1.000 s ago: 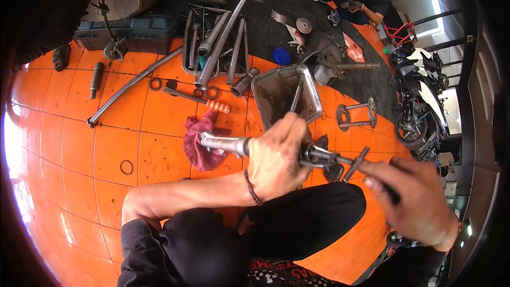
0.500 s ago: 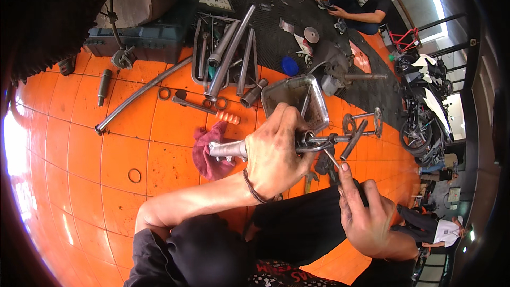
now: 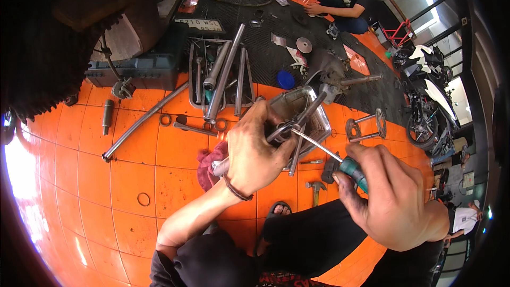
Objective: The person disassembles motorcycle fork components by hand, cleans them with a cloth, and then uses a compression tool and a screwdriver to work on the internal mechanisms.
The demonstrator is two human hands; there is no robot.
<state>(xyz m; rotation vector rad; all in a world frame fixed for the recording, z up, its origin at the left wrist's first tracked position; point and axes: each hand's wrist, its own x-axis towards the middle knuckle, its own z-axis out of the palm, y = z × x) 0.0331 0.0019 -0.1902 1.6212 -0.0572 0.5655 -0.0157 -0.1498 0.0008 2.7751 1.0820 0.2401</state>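
Note:
My left hand point(image 3: 252, 151) is wrapped around a silver fork tube point(image 3: 220, 168), whose lower end rests by a dark red rag point(image 3: 206, 170). A dark metal rod point(image 3: 311, 110) lies across the tube's mouth; how it is fixed is hidden by my fingers. My right hand point(image 3: 396, 199) grips a screwdriver by its green handle point(image 3: 353, 173). Its shaft point(image 3: 319, 144) points up and left, with the tip at the tube's mouth beside my left thumb. Beneath this, a rectangular metal pan point(image 3: 322, 119) sits on the floor.
A parts tray point(image 3: 191, 82) with several metal tubes stands at far left-centre, near a long bar point(image 3: 146, 119). A hammer point(image 3: 316, 192) lies by my knee, a wheeled metal piece point(image 3: 380, 123) to the right. Rings point(image 3: 143, 199) dot the orange tiles. Another person point(image 3: 345, 2) squats far off.
My right hand has shifted right, and the green screwdriver handle now shows in it. My left hand and the fork tube have moved slightly left, and the rod across its mouth has swung upward.

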